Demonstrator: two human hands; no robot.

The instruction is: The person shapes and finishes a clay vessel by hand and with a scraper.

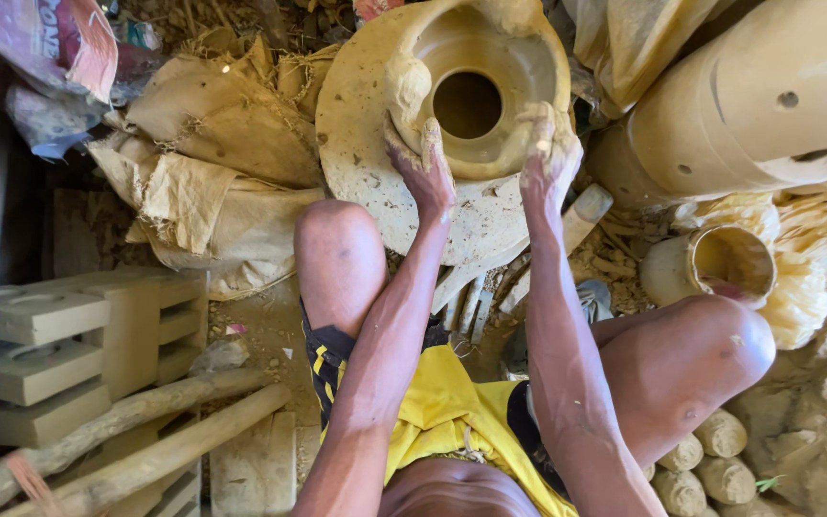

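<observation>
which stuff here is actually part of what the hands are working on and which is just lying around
In use: clay pot, round board, left hand, right hand.
Lying about: sacks, concrete blocks, small pot, clay rolls, poles.

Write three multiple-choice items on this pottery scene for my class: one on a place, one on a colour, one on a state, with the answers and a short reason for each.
1. Where do both hands rest?
A. On the clay form on the round board
B. On the wooden poles
C. On the small pot at the right

2. What colour are the shorts?
A. Red
B. Yellow with black trim
C. White

3. What state are the hands in?
A. Clean and dry
B. Gloved
C. Smeared with clay

Answers:
1 A: the left hand and right hand press the rim of the clay form on the round board.
2 B: the shorts are yellow with black edges.
3 C: pale clay coats the fingers.
</observation>
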